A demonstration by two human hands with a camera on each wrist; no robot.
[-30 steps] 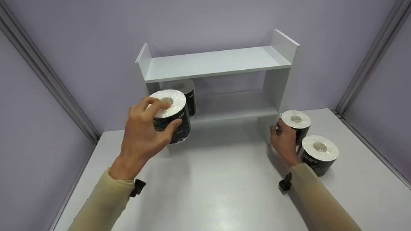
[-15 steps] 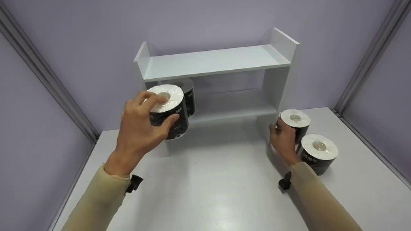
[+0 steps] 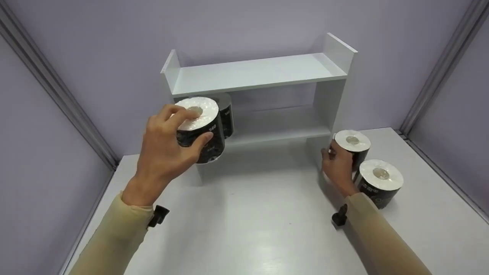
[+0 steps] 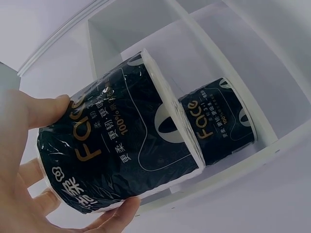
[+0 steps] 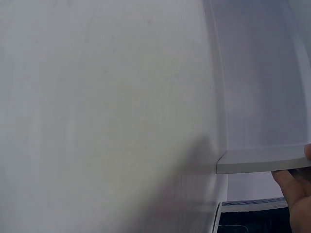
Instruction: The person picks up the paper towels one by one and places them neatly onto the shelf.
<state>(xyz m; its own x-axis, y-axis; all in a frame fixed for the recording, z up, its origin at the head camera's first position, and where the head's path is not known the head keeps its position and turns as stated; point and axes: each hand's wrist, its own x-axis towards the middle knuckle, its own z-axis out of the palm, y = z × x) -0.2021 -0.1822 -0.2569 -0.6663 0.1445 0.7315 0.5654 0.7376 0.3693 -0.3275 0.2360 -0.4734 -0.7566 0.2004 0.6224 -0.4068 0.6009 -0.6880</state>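
My left hand [image 3: 162,145] grips a toilet paper roll [image 3: 208,147] in a black wrapper, fingers over its white top and thumb on its side. That roll is raised in front of the left end of the white shelf unit [image 3: 259,74]. Just behind it, a second roll [image 4: 218,121] stands on the middle board, partly hidden in the head view. My right hand [image 3: 339,168] pinches the shelf unit's right side panel [image 5: 262,162], thumb on one face and fingers on the other. Beside this hand stands a third roll [image 3: 359,152] on the table.
Another toilet paper roll [image 3: 381,187] stands on the white table [image 3: 252,229], nearer and to the right, close to my right wrist. Pale walls [image 3: 252,23] enclose the table at the back and both sides. The unit's top board has raised end panels [image 3: 340,53].
My left hand has lifted the roll a little and moved it slightly left, closer to the shelf. My right hand keeps its place on the side panel.
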